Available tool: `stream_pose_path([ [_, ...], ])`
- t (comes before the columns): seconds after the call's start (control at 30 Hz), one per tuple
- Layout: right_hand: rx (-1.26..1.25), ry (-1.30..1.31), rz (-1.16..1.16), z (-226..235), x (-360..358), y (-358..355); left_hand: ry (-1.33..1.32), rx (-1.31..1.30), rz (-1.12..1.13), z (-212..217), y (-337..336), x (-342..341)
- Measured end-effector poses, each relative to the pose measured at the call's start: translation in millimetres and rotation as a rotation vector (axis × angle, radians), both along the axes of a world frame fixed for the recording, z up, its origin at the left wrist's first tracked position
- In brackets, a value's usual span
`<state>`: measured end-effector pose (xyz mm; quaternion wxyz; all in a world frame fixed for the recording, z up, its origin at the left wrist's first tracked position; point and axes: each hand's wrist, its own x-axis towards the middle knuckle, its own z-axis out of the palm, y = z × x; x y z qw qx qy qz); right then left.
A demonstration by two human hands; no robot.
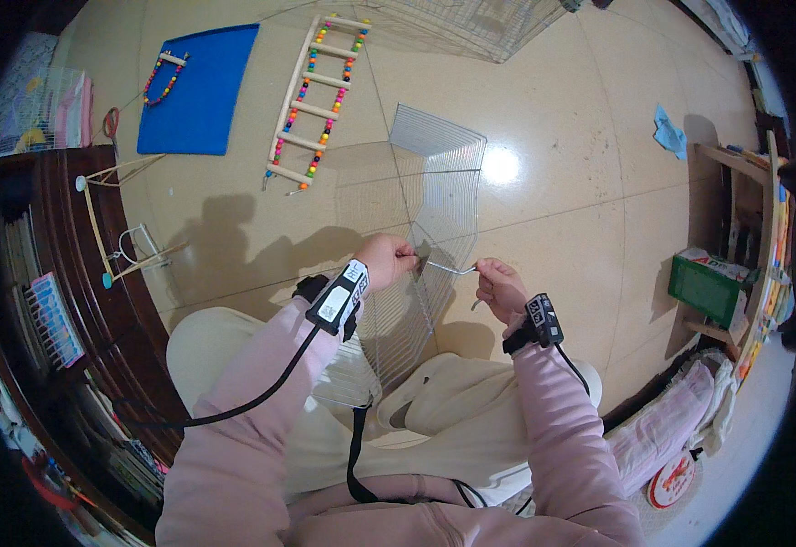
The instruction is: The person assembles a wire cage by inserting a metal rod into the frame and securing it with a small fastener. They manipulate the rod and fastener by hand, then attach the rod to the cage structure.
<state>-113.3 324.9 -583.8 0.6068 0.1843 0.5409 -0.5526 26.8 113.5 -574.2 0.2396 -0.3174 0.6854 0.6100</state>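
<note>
Over my crossed legs stands a folded, silvery wire cage panel [451, 187], its joined sections bent at angles and resting partly on the tiled floor. My left hand [387, 263] is closed in a pinch beside the panel's bend; whatever lies between its fingertips is too small to make out. A bent metal rod [452, 269] is gripped in my right hand [502, 286], fingers wrapped round it. One end of the rod reaches the wire mesh near my left fingertips, and the other pokes out below my right hand.
Ahead lie a bead-and-wood ladder [327, 80] and a blue board [202, 105] with a bead string [173, 59]. A wooden stand [94, 232] and red-handled scissors [111, 121] are left, beside a dark cabinet [79, 196]. Right: blue cloth [668, 133], green box [706, 284]. Another wire cage [493, 32] is far ahead.
</note>
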Motion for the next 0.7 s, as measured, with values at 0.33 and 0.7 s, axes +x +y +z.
stream_pose_path([
  [0.33,-0.019,0.003,0.02,1.8,0.7,-1.1,-0.04,-0.068,-0.08,-0.2,5.0,-6.9],
  [0.7,-0.03,-0.068,0.033,1.0,-0.8,-0.2,0.115,-0.016,-0.02,-9.1,4.2,1.6],
])
